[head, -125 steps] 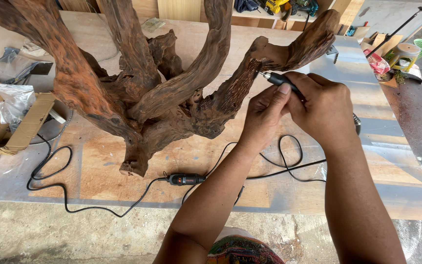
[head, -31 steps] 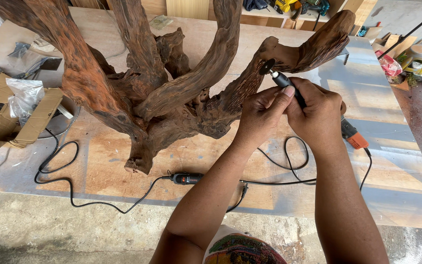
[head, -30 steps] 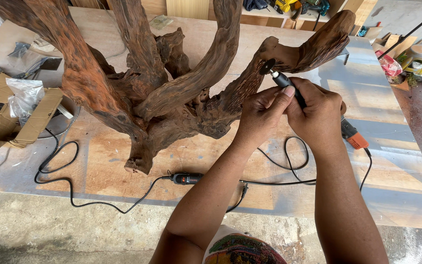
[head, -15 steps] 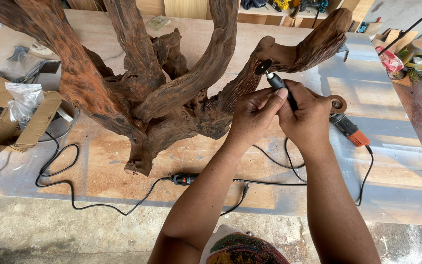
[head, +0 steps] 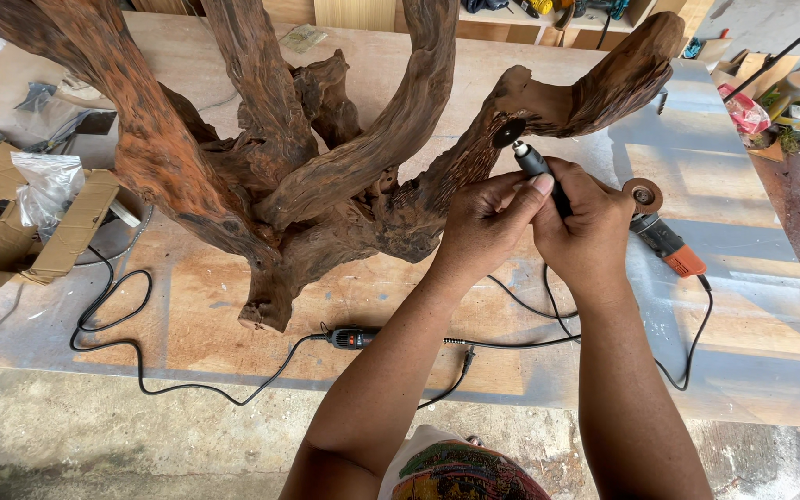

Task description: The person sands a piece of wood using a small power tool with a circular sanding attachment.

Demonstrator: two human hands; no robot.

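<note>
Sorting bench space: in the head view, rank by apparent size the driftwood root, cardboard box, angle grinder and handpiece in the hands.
1. Driftwood root
2. Cardboard box
3. Angle grinder
4. Handpiece, mostly hidden by both hands, so its rank below the grinder is unsure.

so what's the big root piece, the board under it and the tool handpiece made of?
Root: raw wood, matte, gnarled, reddish-brown grain, apparently unvarnished. Board: looks like plywood, pale grain with sheet seams, greyed and scuffed. Handpiece: dark, probably plastic or rubber grip, with a pale, likely metal tip; both hands hide most of it.
</note>
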